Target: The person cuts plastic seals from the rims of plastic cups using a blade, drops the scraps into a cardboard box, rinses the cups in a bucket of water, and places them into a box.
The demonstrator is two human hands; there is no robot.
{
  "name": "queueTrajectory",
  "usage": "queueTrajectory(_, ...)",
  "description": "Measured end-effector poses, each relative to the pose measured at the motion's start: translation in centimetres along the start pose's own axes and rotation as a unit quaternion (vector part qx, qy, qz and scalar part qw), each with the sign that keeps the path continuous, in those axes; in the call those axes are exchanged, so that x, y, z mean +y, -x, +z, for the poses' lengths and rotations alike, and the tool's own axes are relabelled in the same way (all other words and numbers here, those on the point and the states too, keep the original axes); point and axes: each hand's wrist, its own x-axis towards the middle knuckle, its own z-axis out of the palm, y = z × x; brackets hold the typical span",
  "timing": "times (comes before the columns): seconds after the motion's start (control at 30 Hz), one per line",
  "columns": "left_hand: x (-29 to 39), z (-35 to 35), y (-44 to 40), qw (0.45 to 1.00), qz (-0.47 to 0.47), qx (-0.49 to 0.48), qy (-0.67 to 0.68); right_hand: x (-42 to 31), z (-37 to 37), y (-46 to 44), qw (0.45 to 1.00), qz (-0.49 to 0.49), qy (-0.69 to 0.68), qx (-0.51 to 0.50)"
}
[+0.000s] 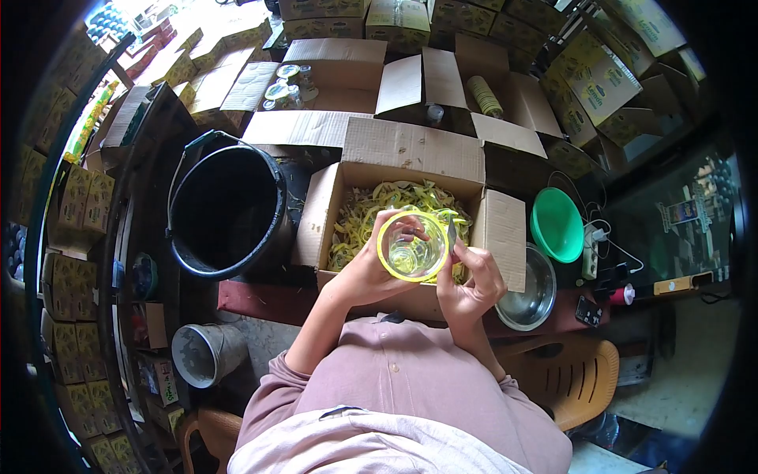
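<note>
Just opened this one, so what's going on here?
A person holds a clear cup with a yellow rim in the left hand, its mouth turned toward the camera. The fingers of the right hand pinch a small dark blade-like tool beside that rim; whether it touches is hard to tell. Below is an open cardboard box of yellow strips, with a black bucket to the left and a green bowl to the right.

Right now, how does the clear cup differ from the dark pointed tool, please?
The clear cup is round and see-through with a yellow rim; the pointed tool is dark and slim. The left hand holds the cup, the right hand the tool. Both are held over the open box.
</note>
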Motion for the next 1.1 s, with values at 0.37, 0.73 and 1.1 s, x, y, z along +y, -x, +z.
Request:
queueTrajectory(0.37, -0.1, 0.0, 0.1, 1.000, -0.011, 0.012, 0.001, 0.6, -0.4, 0.2, 0.998, 0.015, -0.061, 0.006)
queueTrajectory(0.73, 0.5, 0.0, -0.1, 0.998, -0.052, 0.026, -0.015, 0.4, -0.5, 0.5, 0.999, -0.014, -0.038, 0.007)
queueTrajectory(1.1, 0.8, -0.1, -0.4, 0.998, -0.023, 0.045, -0.046, 1.6, -1.1, -0.5, 0.983, -0.170, 0.067, -0.036)
